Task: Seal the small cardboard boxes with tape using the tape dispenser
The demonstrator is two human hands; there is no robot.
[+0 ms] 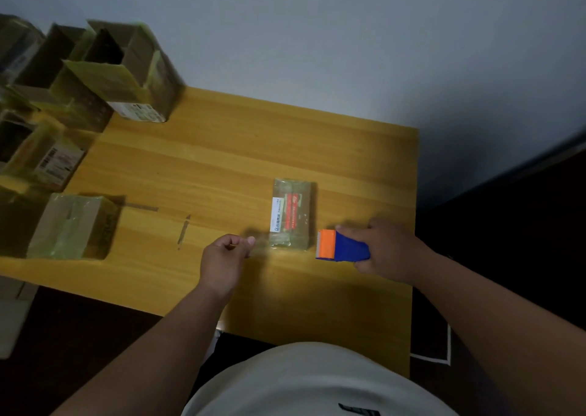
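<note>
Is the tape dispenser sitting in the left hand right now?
No, the right hand grips the blue and orange tape dispenser, while the left hand pinches something near the small box.

The person wears a plain white top with a small dark marking low on its front. Both forearms are bare, with no sleeves reaching them. The left hand [222,262] and right hand [388,250] carry no gloves, rings or watch.

Wooden table [222,149] against grey wall [317,35]
</note>
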